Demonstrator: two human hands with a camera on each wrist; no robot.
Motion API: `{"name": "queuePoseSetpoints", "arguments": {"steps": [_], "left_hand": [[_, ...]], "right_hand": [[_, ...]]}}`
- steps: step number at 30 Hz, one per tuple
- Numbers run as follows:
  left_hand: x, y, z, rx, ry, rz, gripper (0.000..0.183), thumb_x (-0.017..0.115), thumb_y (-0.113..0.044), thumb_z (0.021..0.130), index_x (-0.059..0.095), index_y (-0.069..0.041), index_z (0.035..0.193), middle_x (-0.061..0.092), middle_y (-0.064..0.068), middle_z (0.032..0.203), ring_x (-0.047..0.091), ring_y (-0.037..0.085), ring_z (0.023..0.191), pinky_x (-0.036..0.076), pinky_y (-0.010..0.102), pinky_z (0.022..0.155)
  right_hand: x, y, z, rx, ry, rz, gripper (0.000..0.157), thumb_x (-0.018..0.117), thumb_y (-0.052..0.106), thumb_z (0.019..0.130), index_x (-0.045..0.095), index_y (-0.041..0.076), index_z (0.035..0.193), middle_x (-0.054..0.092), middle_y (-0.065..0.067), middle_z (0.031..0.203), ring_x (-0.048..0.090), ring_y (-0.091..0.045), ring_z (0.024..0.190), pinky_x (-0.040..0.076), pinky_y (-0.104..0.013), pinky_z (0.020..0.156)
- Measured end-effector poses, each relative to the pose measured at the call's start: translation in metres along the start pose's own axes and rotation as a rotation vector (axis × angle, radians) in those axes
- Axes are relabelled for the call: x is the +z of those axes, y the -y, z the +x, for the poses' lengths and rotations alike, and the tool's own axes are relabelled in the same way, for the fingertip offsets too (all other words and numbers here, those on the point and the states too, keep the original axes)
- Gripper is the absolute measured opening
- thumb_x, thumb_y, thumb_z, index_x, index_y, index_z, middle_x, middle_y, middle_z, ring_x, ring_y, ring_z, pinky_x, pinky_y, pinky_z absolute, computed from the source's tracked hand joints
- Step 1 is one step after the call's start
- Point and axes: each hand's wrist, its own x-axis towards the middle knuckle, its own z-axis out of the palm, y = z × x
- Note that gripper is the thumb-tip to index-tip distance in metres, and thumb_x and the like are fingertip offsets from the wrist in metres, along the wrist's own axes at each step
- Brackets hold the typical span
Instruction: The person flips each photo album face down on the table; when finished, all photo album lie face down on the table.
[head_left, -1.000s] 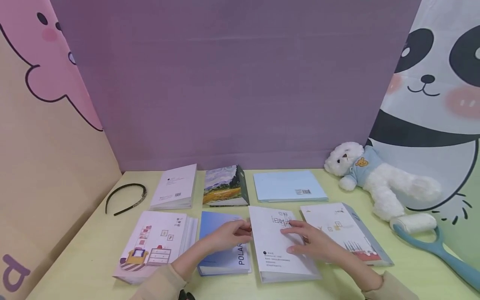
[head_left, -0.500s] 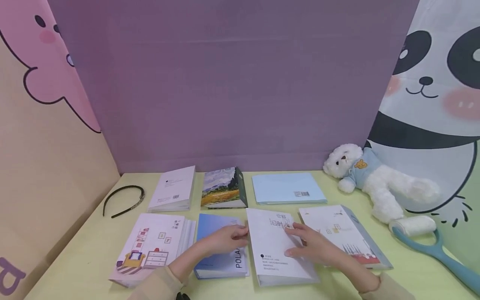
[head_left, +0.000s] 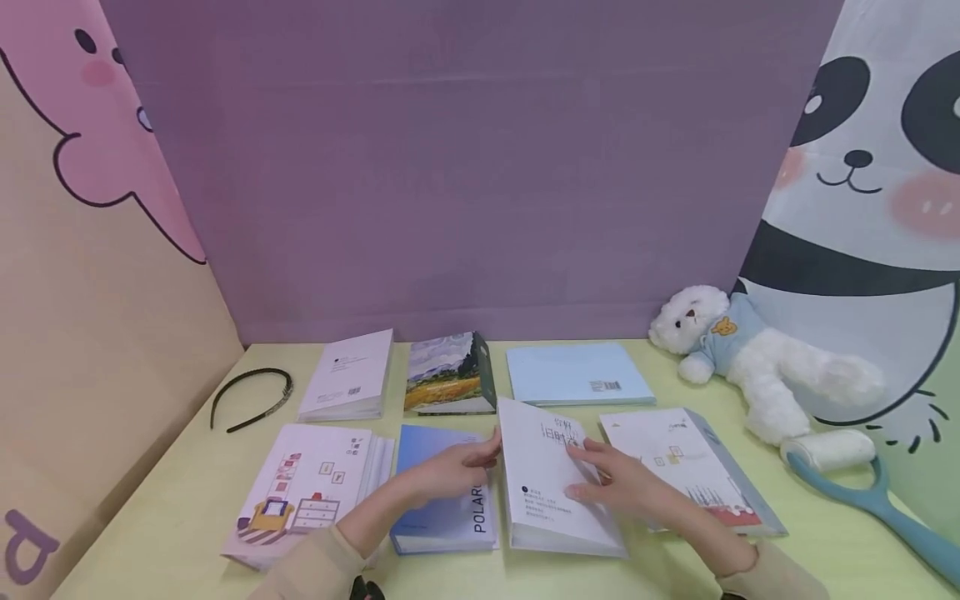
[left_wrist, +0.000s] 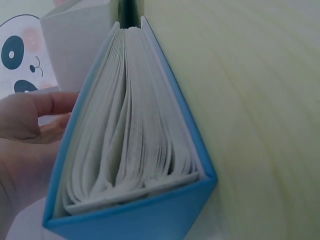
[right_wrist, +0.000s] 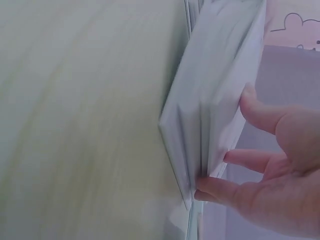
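A thick white photo album with dark print lies between my hands at the front centre, tilted, its left side higher. My left hand holds its left edge with bent fingers, the fingertips partly hidden there. On the right, my right hand grips it; in the right wrist view the thumb lies on the cover and a lower finger hooks at the page edge. Under my left forearm lies a blue album lettered "POLARO"; its packed page edges fill the left wrist view.
A pink album lies left and a white-grey album right. Behind are a pale album, a landscape-print album and a light blue one. A headband, teddy bear and lint roller lie at the sides.
Between my hands the white album has shifted a little away from me and risen, its near edge now farther back. Both hands have stayed at its sides; the other albums have not moved.
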Motion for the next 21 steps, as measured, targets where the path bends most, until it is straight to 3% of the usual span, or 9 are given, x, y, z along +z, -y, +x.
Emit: {"name": "queuePoseSetpoints", "arguments": {"steps": [2,5,10,12,16,19,21], "left_hand": [[0.0,0.0,0.0,0.008,-0.018,-0.026,0.06,0.046,-0.008,0.094,0.023,-0.019,0.149,0.03,0.006,0.151,0.036,0.027,0.136,0.023,0.048,0.114],[-0.002,0.0,0.0,0.01,-0.043,-0.108,0.059,0.046,-0.006,0.094,0.026,-0.02,0.148,0.032,0.009,0.151,0.042,0.027,0.132,0.034,0.046,0.109],[-0.007,-0.002,-0.001,0.004,-0.066,-0.25,0.059,0.045,-0.003,0.095,0.028,-0.024,0.147,0.034,0.018,0.148,0.061,0.023,0.108,0.051,0.035,0.092],[-0.009,-0.003,-0.002,0.013,-0.076,-0.248,0.059,0.044,-0.002,0.095,0.028,-0.024,0.147,0.035,0.018,0.148,0.062,0.019,0.099,0.053,0.033,0.088],[-0.013,-0.007,-0.005,0.046,-0.116,-0.171,0.058,0.044,-0.003,0.095,0.029,-0.024,0.147,0.038,0.018,0.146,0.061,0.015,0.091,0.054,0.032,0.085],[-0.014,-0.01,-0.008,0.059,-0.149,-0.156,0.052,0.042,-0.006,0.098,0.033,-0.022,0.146,0.04,0.02,0.144,0.063,0.016,0.09,0.055,0.034,0.084],[-0.015,-0.011,-0.01,0.064,-0.164,-0.165,0.049,0.042,-0.008,0.099,0.036,-0.022,0.145,0.043,0.021,0.142,0.064,0.017,0.09,0.055,0.036,0.084]], "right_hand": [[0.001,-0.002,0.002,0.014,-0.006,0.025,0.067,0.067,0.038,0.085,0.046,0.002,0.137,0.029,-0.034,0.144,0.033,-0.05,0.13,0.041,-0.054,0.099],[0.004,-0.004,0.005,0.001,-0.012,0.051,0.067,0.065,0.04,0.087,0.045,0.002,0.138,0.029,-0.032,0.145,0.032,-0.049,0.131,0.038,-0.054,0.102],[0.007,-0.003,0.01,-0.021,-0.005,0.142,0.065,0.062,0.037,0.089,0.042,0.001,0.139,0.026,-0.031,0.147,0.028,-0.046,0.134,0.034,-0.05,0.106],[0.008,-0.001,0.011,-0.032,0.005,0.171,0.064,0.061,0.035,0.09,0.04,-0.001,0.14,0.024,-0.031,0.148,0.027,-0.047,0.134,0.033,-0.051,0.106],[0.01,0.006,0.014,-0.093,-0.017,0.098,0.062,0.058,0.034,0.093,0.041,-0.004,0.138,0.029,-0.032,0.145,0.03,-0.049,0.132,0.033,-0.059,0.104],[0.013,0.012,0.015,-0.139,-0.054,0.047,0.06,0.057,0.034,0.093,0.043,-0.007,0.135,0.037,-0.028,0.14,0.038,-0.047,0.127,0.04,-0.056,0.098],[0.013,0.016,0.015,-0.172,-0.063,0.075,0.058,0.057,0.032,0.094,0.043,-0.006,0.136,0.04,-0.027,0.135,0.043,-0.045,0.122,0.046,-0.053,0.093]]}}
